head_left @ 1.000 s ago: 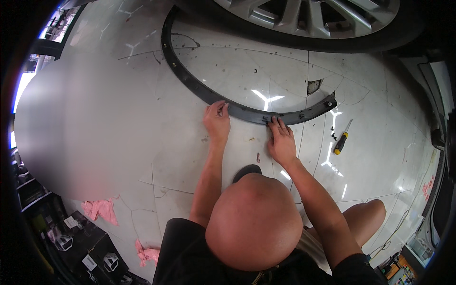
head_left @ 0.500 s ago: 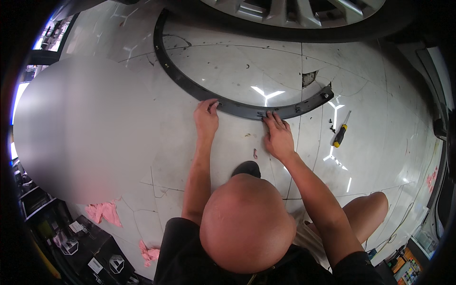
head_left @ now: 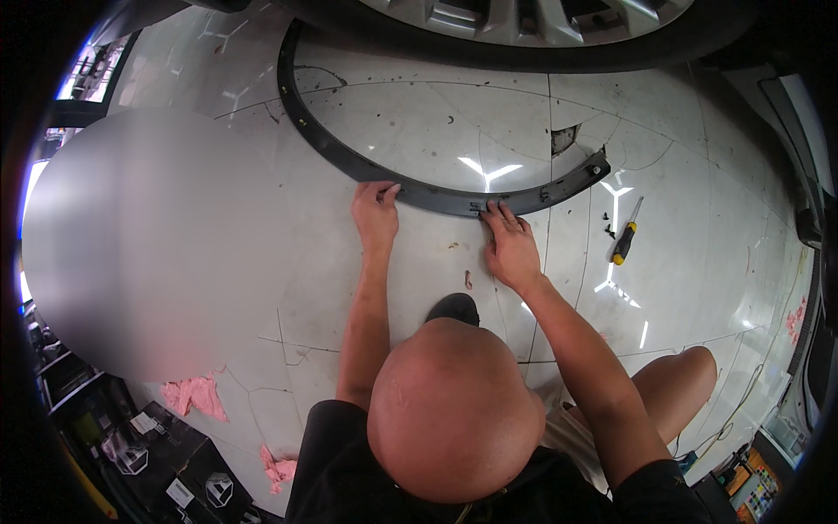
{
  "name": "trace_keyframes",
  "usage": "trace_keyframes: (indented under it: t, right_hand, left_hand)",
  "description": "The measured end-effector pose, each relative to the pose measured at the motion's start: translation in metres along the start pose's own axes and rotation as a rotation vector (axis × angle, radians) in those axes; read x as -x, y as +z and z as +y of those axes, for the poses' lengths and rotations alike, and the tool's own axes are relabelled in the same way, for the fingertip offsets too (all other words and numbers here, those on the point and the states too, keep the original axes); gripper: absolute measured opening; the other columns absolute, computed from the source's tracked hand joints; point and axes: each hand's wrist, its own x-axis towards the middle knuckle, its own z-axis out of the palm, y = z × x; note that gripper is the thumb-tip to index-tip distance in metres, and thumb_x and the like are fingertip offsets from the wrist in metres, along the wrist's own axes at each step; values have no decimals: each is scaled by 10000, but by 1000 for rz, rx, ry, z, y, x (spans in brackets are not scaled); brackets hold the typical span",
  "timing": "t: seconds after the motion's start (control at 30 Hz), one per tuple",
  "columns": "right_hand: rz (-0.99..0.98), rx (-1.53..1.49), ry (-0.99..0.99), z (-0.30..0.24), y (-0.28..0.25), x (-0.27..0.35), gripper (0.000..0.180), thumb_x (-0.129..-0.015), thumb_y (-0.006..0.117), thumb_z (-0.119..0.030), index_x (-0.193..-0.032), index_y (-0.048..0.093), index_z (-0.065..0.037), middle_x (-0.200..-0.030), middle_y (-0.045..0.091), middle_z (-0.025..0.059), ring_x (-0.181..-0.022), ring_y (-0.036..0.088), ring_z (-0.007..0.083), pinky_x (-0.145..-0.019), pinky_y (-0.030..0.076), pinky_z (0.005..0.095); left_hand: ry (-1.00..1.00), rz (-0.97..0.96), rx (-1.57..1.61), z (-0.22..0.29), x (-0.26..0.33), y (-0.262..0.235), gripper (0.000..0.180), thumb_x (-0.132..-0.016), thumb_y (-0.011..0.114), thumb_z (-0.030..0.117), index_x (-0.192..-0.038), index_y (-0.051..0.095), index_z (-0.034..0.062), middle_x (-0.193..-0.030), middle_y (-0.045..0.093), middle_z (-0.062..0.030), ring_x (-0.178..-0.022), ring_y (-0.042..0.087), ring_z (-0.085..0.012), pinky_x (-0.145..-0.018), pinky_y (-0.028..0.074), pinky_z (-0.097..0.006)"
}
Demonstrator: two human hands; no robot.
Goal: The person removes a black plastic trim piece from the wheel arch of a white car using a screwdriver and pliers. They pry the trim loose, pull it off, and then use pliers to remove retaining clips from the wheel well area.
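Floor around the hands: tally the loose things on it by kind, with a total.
Curved black trim strip, touched by the left hand and right hand: 1
Screwdriver with yellow and black handle: 1
Pink rags: 2
Total: 4

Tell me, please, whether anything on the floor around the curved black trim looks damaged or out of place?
Yes: a floor tile just above the wheel-arch trim has a dark chipped hole. Small black fasteners lie scattered beside the yellow-handled screwdriver, and crumpled pink rags lie loose lower left.
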Motion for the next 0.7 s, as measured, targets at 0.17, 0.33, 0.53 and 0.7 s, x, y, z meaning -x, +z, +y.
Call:
trace_keyframes:
  t: [0.17, 0.33, 0.53, 0.7]
  right_hand:
    - [-3, 4, 0, -2, -1, -1, 521, -793, 570, -39, -1312, 526, -22, -1496, 468, 184, -1409, 417, 336, -1118, 345, 484]
    - [-10, 28, 10, -2, 1, 0, 540, -785, 572, -53, -1322, 522, -16, -1496, 467, 189, -1413, 411, 338, -1120, 344, 486]
    - [-19, 53, 26, -8, 2, 0, 585, -766, 581, -75, -1342, 501, -5, -1511, 443, 200, -1429, 386, 340, -1132, 332, 483]
    - [-41, 40, 22, -4, 2, 2, 578, -784, 587, -69, -1353, 499, -23, -1527, 423, 175, -1437, 374, 331, -1131, 331, 509]
  left_hand:
    - [142, 42, -130, -3, 0, 4, 95, -826, 740, 100, -868, 723, 17, -819, 659, -134, -769, 602, -300, -720, 487, -396]
    - [149, 59, -124, -7, 7, 13, 101, -830, 738, 105, -866, 711, 14, -780, 653, -135, -745, 592, -298, -714, 485, -399]
    - [214, -15, -104, -12, 11, 11, 180, -834, 743, 123, -950, 668, 8, -931, 645, -149, -901, 575, -340, -813, 469, -436]
    - [219, 143, -280, 12, 24, 10, 304, -831, 757, 171, -1026, 619, -17, -1146, 579, -173, -1072, 514, -374, -897, 438, -471]
